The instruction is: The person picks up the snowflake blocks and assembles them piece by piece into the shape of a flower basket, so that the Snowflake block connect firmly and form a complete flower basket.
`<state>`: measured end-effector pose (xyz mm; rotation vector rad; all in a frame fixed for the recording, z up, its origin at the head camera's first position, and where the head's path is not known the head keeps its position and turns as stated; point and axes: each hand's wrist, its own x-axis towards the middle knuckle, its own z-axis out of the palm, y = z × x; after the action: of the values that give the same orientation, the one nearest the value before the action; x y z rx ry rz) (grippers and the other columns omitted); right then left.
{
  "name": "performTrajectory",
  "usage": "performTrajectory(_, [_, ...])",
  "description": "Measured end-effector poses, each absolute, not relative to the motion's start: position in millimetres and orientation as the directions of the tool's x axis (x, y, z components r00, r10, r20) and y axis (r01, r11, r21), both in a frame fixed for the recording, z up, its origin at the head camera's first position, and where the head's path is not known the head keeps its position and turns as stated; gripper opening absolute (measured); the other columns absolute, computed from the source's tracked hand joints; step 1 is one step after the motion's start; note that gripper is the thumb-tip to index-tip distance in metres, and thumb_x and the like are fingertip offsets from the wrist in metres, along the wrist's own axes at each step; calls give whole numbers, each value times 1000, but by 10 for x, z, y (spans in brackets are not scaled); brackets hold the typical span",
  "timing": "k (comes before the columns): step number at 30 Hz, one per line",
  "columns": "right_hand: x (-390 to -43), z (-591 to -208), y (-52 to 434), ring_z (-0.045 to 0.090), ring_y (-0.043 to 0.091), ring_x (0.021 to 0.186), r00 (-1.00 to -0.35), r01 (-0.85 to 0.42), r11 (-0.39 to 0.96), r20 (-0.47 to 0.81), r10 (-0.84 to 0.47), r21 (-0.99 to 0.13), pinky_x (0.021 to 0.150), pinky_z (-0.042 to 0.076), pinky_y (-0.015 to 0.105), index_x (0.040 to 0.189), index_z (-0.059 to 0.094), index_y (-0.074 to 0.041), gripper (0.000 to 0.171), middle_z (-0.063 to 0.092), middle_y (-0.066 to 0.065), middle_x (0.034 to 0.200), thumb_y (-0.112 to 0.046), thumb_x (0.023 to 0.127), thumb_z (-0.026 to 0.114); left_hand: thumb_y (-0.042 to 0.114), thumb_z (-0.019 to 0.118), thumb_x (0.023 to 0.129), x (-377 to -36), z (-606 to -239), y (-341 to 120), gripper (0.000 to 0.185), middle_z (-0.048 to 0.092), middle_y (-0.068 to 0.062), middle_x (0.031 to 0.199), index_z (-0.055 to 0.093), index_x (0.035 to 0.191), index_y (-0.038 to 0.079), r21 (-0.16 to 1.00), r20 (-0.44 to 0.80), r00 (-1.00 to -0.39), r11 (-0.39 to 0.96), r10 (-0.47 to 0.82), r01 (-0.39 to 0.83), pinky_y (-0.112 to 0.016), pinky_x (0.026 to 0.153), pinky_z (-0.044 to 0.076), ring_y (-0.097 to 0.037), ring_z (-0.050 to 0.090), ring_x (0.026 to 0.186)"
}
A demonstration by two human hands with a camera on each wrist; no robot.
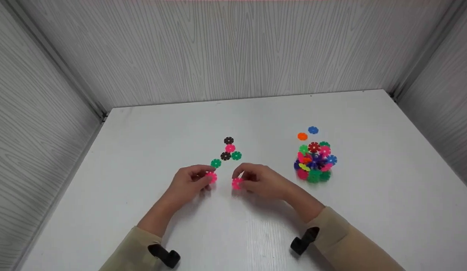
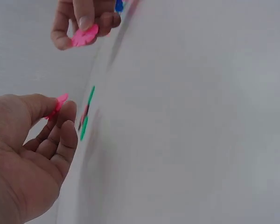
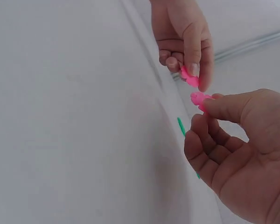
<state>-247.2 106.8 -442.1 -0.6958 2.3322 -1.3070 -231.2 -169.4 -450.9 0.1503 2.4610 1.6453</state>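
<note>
Between thumb and fingertips, my left hand (image 1: 190, 183) pinches a pink notched plastic disc (image 1: 212, 177) a little above the table. My right hand (image 1: 264, 181) pinches a second pink notched disc (image 1: 237, 183), level with the first and a short gap to its right. Both wrist views show the discs apart; in the left wrist view the left hand's pink disc (image 2: 60, 103) is seen nearly edge-on. Just beyond the left fingertips lies a green disc (image 1: 216, 163). Past it on the table are black (image 1: 225, 156), green (image 1: 236, 155) and pink (image 1: 230, 148) discs and another black one (image 1: 228, 140).
To the right stands a many-coloured cluster of notched discs (image 1: 314, 162). An orange disc (image 1: 302, 136) and a blue disc (image 1: 313, 130) lie behind it. Wood-grain panels (image 1: 233, 49) border the white table (image 1: 162, 128) at the back and sides.
</note>
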Motion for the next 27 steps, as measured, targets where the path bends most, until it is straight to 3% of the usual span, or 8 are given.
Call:
performTrajectory(5, [-2470,-4387,1368,72,26,90,-874,-162,354,-33,-485,-921,84,62,38,128,69,-19,23,69,11,107,-17,105,68,11,74,101,-2300,-4473,-1190,35,68,-13,108,71,135,7,982,-60,-989,186,137,-33,-30,84,63,-23,76,89])
performTrajectory(9, [-2450,-4457,1528,74,26,91,-917,-128,316,-9,-399,-940,87,63,35,134,67,-12,30,69,10,109,-15,105,68,11,75,100,-2285,-4501,-907,39,67,-15,113,69,138,6,996,-42,-990,88,131,-31,-31,88,62,-25,78,95])
performTrajectory(12, [-2441,-4532,1580,75,25,92,-938,-103,297,-6,-345,-949,89,62,34,136,65,-12,33,69,9,110,-16,104,69,10,74,101,-2251,-4561,-795,43,67,-15,112,66,142,5,999,-24,-990,50,138,-18,-31,89,62,-26,78,97])
performTrajectory(19, [-2420,-4645,1498,73,27,100,-951,-39,258,-44,-307,-965,90,62,36,124,71,-23,21,69,8,116,-18,103,72,8,72,102,-2228,-4738,-798,46,68,-17,111,61,145,0,1000,13,-980,-20,199,9,-32,92,61,-29,77,100])
performTrajectory(27, [-2413,-4656,1487,71,27,107,-958,-19,240,-52,-283,-970,92,62,35,128,72,-18,26,69,6,121,-17,102,73,18,80,97,-2285,-4776,-800,56,69,-12,122,60,148,3,1000,22,-971,16,238,27,-31,94,60,-25,73,108])
